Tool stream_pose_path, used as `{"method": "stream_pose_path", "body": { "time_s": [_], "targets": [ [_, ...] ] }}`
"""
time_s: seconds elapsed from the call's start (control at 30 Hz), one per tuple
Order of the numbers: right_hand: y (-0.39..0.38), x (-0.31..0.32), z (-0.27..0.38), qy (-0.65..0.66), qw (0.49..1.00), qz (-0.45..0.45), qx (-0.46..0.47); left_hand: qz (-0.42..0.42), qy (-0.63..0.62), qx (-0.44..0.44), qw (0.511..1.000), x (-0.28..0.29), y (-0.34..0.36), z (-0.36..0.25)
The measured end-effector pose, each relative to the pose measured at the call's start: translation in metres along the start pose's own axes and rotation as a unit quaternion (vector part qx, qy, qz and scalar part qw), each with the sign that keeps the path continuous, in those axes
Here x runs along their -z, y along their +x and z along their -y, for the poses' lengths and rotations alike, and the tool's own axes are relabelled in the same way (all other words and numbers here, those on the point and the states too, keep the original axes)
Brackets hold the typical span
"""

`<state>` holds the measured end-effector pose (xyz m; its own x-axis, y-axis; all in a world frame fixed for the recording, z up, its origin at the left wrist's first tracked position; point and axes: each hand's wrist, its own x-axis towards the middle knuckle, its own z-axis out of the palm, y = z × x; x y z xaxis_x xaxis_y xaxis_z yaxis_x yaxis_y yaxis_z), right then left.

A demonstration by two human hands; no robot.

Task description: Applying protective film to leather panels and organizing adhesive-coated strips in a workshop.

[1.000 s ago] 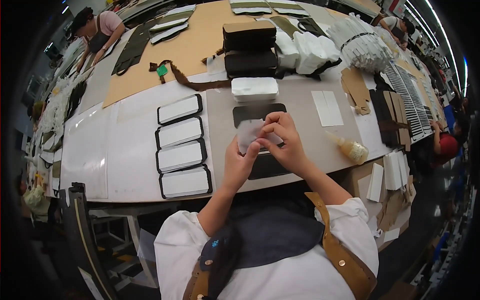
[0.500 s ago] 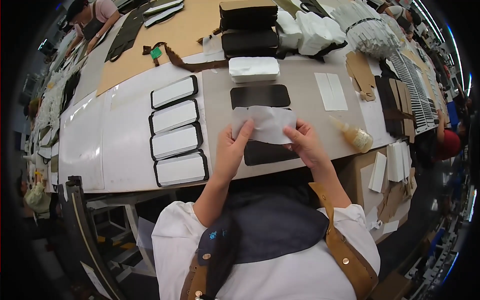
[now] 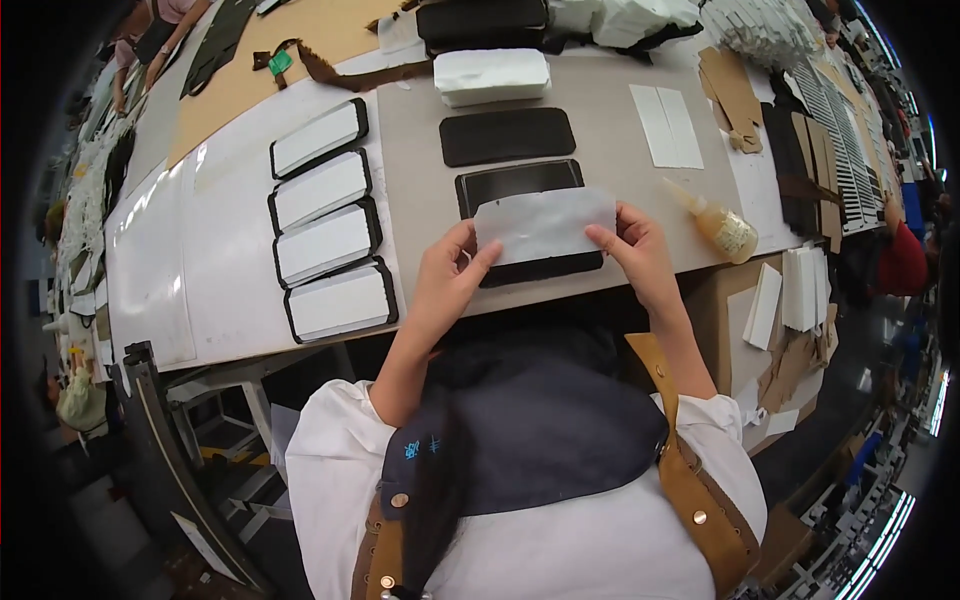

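Stretched between my hands is a thin white sheet (image 3: 545, 225). My left hand (image 3: 448, 275) pinches its left end between thumb and fingers, and my right hand (image 3: 634, 255) pinches the right end. Behind and below the sheet lie black rectangular panels: one (image 3: 520, 180) just beyond it, partly covered, and another (image 3: 545, 268) at the table's front edge. Farther off are a bare black panel (image 3: 508, 137) and a stack of white sheets (image 3: 492, 78). To the left, several black-rimmed pieces with white tops (image 3: 340, 300) lie in a column.
A squeeze bottle of yellowish liquid (image 3: 722, 230) lies on its side at the right. Two white strips (image 3: 668, 126) are on the grey board (image 3: 620, 100). Black pieces (image 3: 480, 25) and white bundles (image 3: 640, 20) stand at the back. Another person (image 3: 160, 40) works at far left.
The sheet is now held flatter and wider, with my hands moved slightly apart. The view has tipped downward, so the table's contents appear higher in the picture.
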<state>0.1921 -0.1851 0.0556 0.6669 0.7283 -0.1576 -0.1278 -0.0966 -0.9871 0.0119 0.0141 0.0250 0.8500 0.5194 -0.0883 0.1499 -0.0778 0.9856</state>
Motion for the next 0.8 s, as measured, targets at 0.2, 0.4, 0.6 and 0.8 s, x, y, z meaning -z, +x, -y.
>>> {"method": "stream_pose_path", "body": {
  "time_s": [0.2, 0.4, 0.6, 0.8],
  "targets": [
    [-0.011, 0.008, -0.026, -0.125, 0.991, -0.051, -0.023, -0.055, 0.196, -0.067, 0.977, -0.006, -0.018, 0.01],
    [-0.013, 0.005, -0.037, -0.286, 0.951, -0.079, 0.089, -0.09, 0.289, -0.128, 0.945, -0.004, -0.02, 0.017],
    [-0.012, 0.003, -0.039, -0.319, 0.94, -0.072, 0.101, -0.085, 0.314, -0.141, 0.935, -0.002, -0.016, 0.017],
    [-0.012, 0.004, -0.043, -0.338, 0.932, -0.066, 0.113, -0.067, 0.308, -0.121, 0.941, 0.003, -0.013, 0.018]
  ]
}}
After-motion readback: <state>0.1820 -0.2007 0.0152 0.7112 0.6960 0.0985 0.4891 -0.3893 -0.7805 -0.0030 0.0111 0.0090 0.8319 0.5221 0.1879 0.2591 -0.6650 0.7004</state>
